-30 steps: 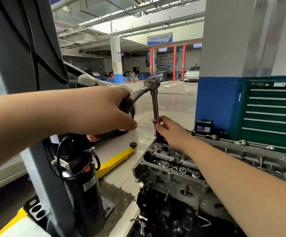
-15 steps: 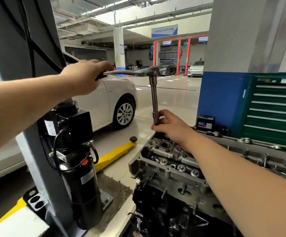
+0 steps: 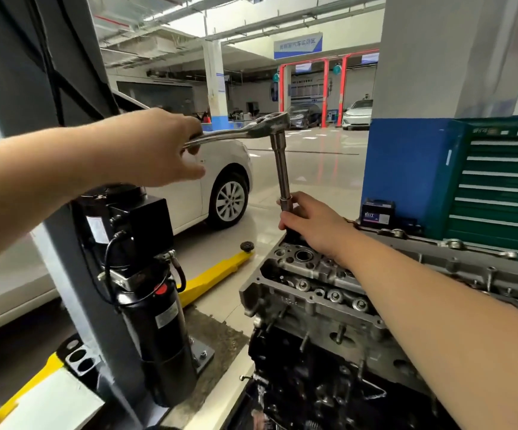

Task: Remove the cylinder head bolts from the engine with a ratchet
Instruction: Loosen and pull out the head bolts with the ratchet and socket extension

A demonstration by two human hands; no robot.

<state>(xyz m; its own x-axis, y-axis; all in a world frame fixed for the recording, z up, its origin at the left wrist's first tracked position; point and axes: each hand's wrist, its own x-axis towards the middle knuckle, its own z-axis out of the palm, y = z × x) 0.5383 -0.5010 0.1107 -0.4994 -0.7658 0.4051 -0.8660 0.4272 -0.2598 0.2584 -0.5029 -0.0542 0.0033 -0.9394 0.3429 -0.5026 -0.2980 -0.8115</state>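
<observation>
Ratchet [image 3: 245, 131] handle gripped by left hand [image 3: 158, 147] | right hand [image 3: 313, 221] grips extension [image 3: 282, 169] base at engine [image 3: 329, 293] | car [image 3: 220, 187] beyond left hand

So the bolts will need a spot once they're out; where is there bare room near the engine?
Bare patches: pale floor between the white car and blue pillar, and floor between the yellow lift arm and engine. Crowded: the engine top, full of bolts and ports, with the right hand steadying the ratchet extension.
</observation>
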